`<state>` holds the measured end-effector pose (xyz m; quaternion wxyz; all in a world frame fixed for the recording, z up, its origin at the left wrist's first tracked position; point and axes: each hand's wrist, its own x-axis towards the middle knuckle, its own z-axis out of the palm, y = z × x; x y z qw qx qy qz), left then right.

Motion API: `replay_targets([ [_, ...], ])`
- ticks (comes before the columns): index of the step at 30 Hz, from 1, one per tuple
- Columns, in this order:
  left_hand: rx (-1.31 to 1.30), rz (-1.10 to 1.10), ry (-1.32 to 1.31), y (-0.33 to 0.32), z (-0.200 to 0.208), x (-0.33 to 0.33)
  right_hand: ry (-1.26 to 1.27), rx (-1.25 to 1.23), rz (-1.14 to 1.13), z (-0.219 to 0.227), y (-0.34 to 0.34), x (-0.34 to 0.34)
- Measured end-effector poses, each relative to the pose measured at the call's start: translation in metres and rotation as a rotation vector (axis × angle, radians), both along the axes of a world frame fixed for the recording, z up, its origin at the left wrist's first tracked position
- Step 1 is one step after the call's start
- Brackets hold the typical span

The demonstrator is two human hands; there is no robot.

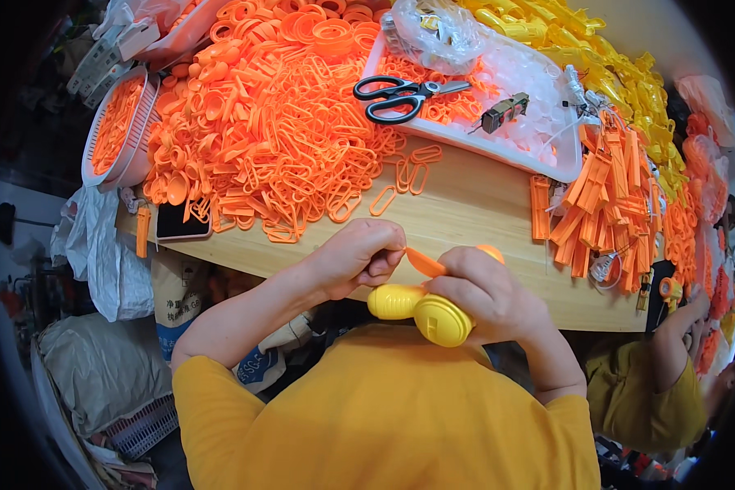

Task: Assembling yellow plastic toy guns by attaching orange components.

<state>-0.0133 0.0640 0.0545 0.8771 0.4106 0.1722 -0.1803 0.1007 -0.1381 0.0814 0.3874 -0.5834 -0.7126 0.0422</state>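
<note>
My right hand (pixel 490 292) is wrapped round a yellow plastic toy body (pixel 445 321) with a ribbed, rounded grip and a round cap on its end. An orange plastic piece (pixel 425 263) sticks out from the same hand toward the left, and a bit of orange shows beyond the knuckles. Just at the tip of that piece, my left hand (pixel 359 257) is closed with its fingers curled in. Whatever lies between the left fingers is too small or hidden to name. Both hands are above the table's front edge, close to my chest.
A big heap of orange plastic parts (pixel 269 122) covers the table's left and back. Black-handled scissors (pixel 408 96) lie on a white tray (pixel 482 155) of clear parts. Orange strips (pixel 600 200) and yellow bodies (pixel 563 41) are piled right. A co-worker's arm (pixel 676 335) shows at far right.
</note>
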Motion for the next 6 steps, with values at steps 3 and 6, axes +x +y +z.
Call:
replay_targets([
  [3,0.153,-0.124,-0.004,0.005,0.005,-0.002,0.019,0.023,0.013,-0.006,-0.004,-0.003],
  [6,0.645,-0.347,-0.208,0.01,0.01,-0.006,0.005,0.064,0.073,-0.013,-0.004,-0.008],
])
